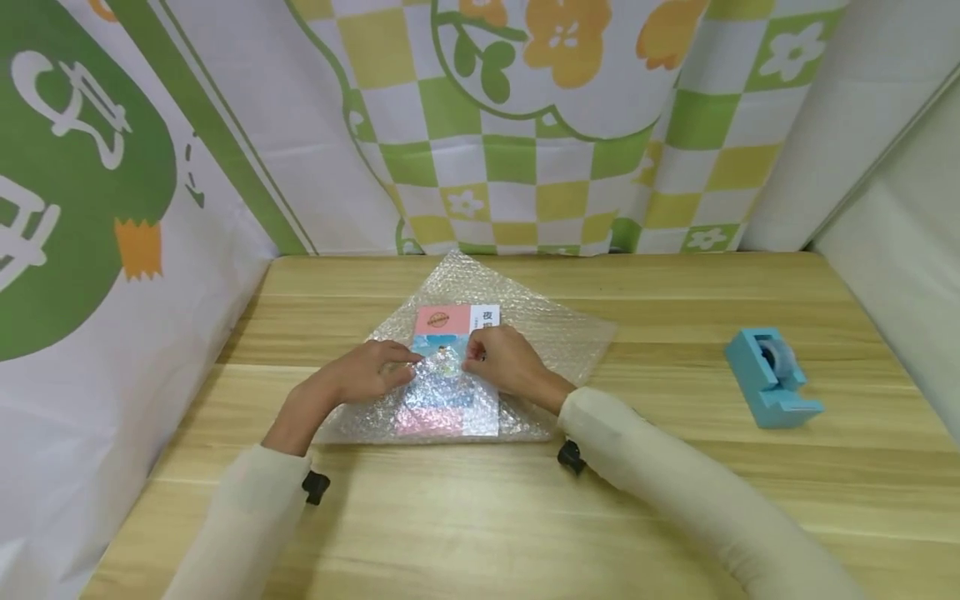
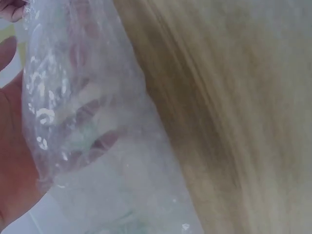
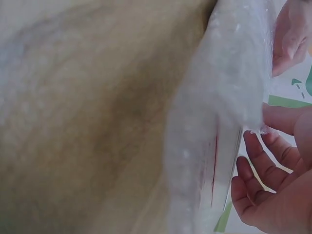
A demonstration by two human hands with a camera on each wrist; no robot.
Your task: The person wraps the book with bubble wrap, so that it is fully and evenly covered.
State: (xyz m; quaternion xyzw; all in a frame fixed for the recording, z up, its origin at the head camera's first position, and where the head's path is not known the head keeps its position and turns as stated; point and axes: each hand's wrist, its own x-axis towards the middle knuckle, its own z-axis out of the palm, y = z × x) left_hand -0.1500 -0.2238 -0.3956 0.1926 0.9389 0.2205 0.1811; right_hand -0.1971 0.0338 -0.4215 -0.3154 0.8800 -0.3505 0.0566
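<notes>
A book (image 1: 442,321) with a pink, blue and white cover lies on a sheet of bubble wrap (image 1: 525,292). A flap of the wrap is folded up over the book's lower part. My left hand (image 1: 375,371) rests at the book's left side, fingers extended against the wrap. In the left wrist view those fingers show through the clear bubble wrap (image 2: 92,97), thumb apart. My right hand (image 1: 506,358) pinches the flap's edge between thumb and forefinger over the book. The right wrist view shows this hand (image 3: 282,165) beside the book's page edges (image 3: 224,170), other fingers loosely curled.
A blue tape dispenser (image 1: 772,379) with a roll of clear tape stands on the right of the wooden table (image 1: 450,517). Patterned curtains (image 1: 540,167) hang behind the table's back edge, with white cloth at both sides.
</notes>
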